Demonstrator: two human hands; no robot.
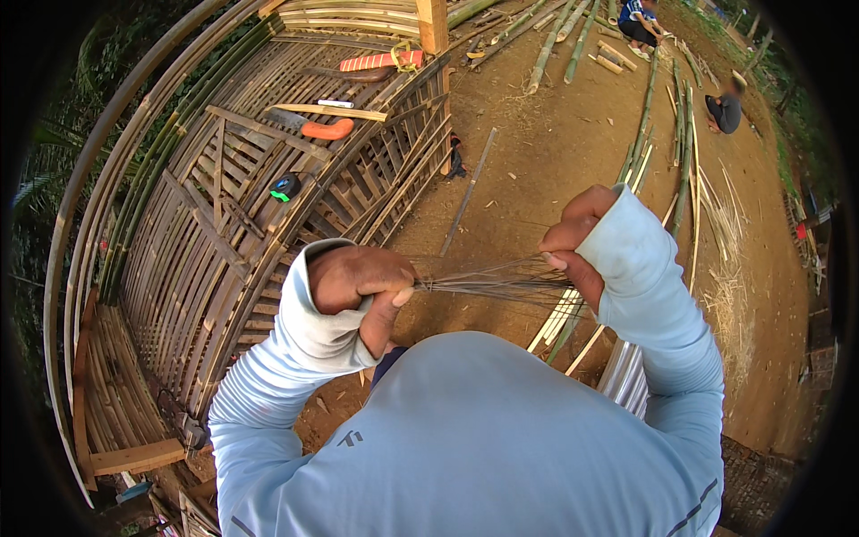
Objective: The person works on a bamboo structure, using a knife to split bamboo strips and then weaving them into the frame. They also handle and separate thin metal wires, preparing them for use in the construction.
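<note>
- What do we have in hand?
- A bunch of thin dark wires (488, 285): our left hand (362, 277) pinches the gathered end tightly between thumb and fingers, and our right hand (582, 237) has thumb and fingertips closed narrowly where the strands fan out; how many strands it grips, we cannot tell
- And where are the wires?
- Held in the air between our two hands, above the ground (546, 152), off the right edge of the slatted platform (161, 259)
- What lies on that platform?
- Near its right edge we see a black and green tape measure (284, 187); farther along that edge, a tool with an orange handle (327, 131) beside a strip of wood (353, 113); and near the far right corner, by a post (434, 27), a red striped thing (365, 63)
- Who else do we see?
- Two people, well apart from us: one near the bamboo poles (580, 46), another crouched farther right
</note>
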